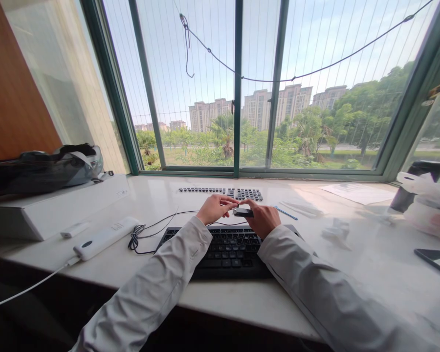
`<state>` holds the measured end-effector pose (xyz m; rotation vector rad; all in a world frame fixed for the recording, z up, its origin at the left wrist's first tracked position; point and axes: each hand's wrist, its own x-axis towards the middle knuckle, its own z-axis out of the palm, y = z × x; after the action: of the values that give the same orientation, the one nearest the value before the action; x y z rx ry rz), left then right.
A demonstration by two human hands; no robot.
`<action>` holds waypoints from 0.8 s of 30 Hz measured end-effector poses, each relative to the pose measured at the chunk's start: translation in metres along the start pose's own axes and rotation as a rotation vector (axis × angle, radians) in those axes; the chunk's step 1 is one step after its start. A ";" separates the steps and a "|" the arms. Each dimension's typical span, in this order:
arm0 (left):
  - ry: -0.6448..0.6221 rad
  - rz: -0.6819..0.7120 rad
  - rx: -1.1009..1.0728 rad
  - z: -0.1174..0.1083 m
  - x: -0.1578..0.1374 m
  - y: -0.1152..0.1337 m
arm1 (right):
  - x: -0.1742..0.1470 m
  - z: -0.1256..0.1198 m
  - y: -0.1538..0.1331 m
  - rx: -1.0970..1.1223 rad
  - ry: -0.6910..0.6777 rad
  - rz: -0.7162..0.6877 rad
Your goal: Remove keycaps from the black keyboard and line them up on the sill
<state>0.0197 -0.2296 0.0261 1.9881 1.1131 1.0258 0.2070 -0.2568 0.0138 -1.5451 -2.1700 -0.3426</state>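
Right hand closed around black tool, centre frame.
Left hand half-curled beside its tip; grip cannot be told. Keyboard lies lower centre, loose keycaps above centre. Keycap handling appears in hand; next move probably calls for steady, light pressure.

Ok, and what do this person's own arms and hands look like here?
Long, loose, wrinkled sleeves in pale grey reach down to the wrists, with no printed marking that I can make out. The left hand and right hand wear no gloves.
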 end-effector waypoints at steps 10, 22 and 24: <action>0.020 0.053 0.034 0.001 -0.001 0.005 | -0.001 0.002 0.004 -0.011 0.015 -0.001; 0.131 0.165 0.209 0.004 -0.009 0.017 | -0.001 0.005 0.006 0.006 0.075 0.015; 0.144 0.184 0.233 0.004 -0.010 0.019 | -0.001 0.006 0.006 0.017 0.085 0.016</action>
<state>0.0271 -0.2478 0.0361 2.2654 1.1887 1.1965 0.2115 -0.2535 0.0080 -1.5101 -2.0891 -0.3774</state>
